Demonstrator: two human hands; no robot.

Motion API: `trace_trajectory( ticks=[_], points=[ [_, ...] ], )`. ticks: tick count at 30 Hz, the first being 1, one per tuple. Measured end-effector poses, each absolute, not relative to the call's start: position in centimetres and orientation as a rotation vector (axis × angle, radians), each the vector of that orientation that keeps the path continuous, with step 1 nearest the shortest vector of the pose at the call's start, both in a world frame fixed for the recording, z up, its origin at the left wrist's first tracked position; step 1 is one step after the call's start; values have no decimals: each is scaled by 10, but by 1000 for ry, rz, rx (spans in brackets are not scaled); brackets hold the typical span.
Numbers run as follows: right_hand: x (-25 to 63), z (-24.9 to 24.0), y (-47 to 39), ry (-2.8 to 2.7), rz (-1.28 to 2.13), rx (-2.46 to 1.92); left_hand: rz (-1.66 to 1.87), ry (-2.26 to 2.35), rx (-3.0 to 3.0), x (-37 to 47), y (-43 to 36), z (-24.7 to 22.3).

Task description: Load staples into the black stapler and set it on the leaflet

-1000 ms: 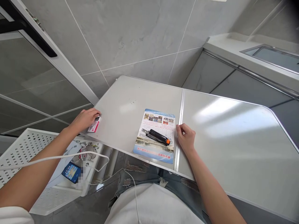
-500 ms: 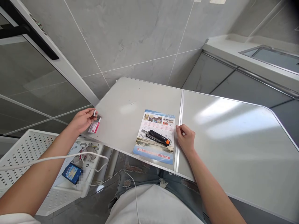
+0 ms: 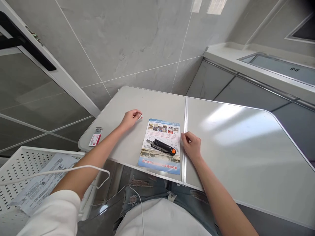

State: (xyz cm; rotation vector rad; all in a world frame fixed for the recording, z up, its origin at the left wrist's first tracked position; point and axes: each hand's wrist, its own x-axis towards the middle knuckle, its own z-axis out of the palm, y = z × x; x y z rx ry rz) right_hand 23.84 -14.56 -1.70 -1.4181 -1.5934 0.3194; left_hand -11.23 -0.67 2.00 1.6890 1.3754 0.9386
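Observation:
My left hand (image 3: 132,118) is over the left part of the table, beyond the paper's top left corner. Its fingertips pinch a small, thin, pale piece that looks like a strip of staples (image 3: 140,117). A black stapler with an orange end (image 3: 164,147) lies slantwise on a printed leaflet (image 3: 157,167), its silver metal part sticking out to the left. Beside the leaflet's right edge, my right hand (image 3: 191,143) rests curled on the table seam, with nothing visible in it. A small red and white box (image 3: 95,137), its far end showing grey contents, lies at the table's left edge.
The folding table (image 3: 236,157) has a metal seam down its middle. A white perforated rack (image 3: 27,157) with a printed sheet (image 3: 46,180) stands at lower left. A white cable (image 3: 73,168) crosses my left arm. A tiled wall (image 3: 137,42) is behind.
My left hand has moved right from beside the small box to near the leaflet, carrying the pale strip. The box stays at the table edge. My right hand and the stapler keep their places.

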Motion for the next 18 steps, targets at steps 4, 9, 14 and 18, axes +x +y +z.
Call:
trace_trajectory(
  ticks=[4,9,14,18],
  points=[
    [239,-18,-145,-1607,329,-1414,857,1394,1875,-78,16,4],
    [238,-20,-146,-1686,376,-1393,796,1385,2069,-66,32,-9],
    [237,-19,-146,-1746,403,-1380,768,1446,2173,-67,36,-15],
    [238,-18,-147,-1755,430,-1377,810,1460,2119,-67,31,-12]
  ],
)
